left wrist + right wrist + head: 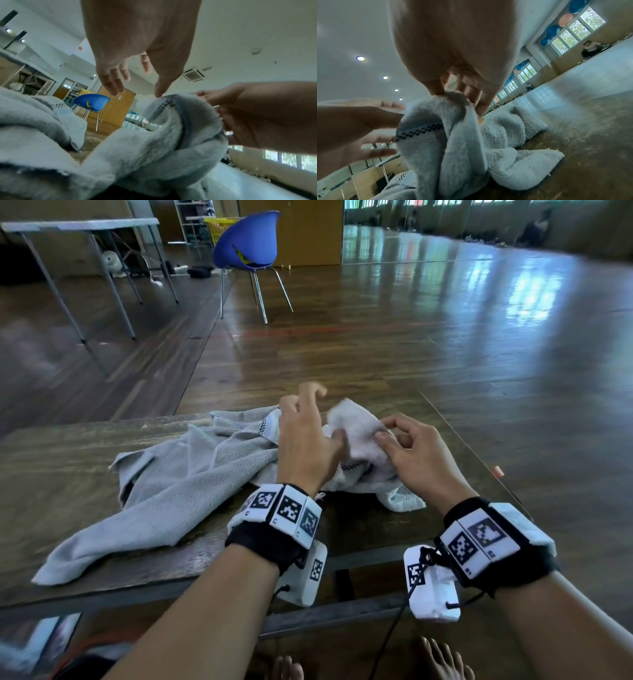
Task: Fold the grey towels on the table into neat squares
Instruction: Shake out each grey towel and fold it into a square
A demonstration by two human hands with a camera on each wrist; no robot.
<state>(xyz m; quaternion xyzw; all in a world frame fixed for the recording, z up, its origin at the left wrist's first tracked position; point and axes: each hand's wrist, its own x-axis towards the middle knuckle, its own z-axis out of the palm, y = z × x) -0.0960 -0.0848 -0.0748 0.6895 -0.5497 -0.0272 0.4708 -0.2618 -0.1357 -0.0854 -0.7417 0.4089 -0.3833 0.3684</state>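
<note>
Two bare hands meet over a raised bunch of pale grey terry towel (359,433) near the far right part of the table. The right hand (416,453) pinches the top of that bunch between thumb and curled fingers; from the right wrist view its fingertips (436,90) close on the fuzzy fold. The left hand (306,440) hovers just beside it with fingers spread and loosely bent, the thumb tip touching the cloth at the fold, the other fingers gripping nothing that I can see; in the left wrist view they hang free above the towel (171,121). A band of small dark checks runs across the lifted part. Below the hands the same towel trails down in crumpled folds onto the dark brown wooden table (61,474). To the left lies a second, darker grey towel (171,491), unfolded and rumpled, stretching toward the near left edge and touching the first one under the left hand. Both wrists carry black straps with white blocks of square printed markers. Beyond the table, on the glossy wooden floor, stands a blue shell chair on thin metal legs (248,241)
</note>
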